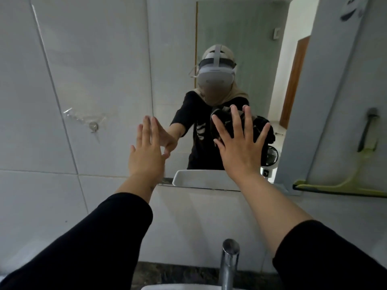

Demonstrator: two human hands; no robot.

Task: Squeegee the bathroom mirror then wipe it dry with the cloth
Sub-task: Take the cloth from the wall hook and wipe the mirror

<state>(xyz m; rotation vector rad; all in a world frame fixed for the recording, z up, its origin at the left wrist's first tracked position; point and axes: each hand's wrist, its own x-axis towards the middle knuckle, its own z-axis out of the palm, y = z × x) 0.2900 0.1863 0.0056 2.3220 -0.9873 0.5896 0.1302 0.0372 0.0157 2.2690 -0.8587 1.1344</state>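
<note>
Right hand (240,147): fingers spread, pressed a dark crumpled cloth (222,120) flat against the frameless wall mirror (240,38). Left hand (146,151): open, empty, at mirror's left edge. Green-handled squeegee (343,185) hung on wall, right.

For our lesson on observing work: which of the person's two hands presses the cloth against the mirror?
The right hand, fingers spread over the dark cloth; the left hand holds nothing.

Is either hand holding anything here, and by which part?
The right hand presses a dark cloth flat against the mirror with its palm. The left hand is open and empty.
</note>
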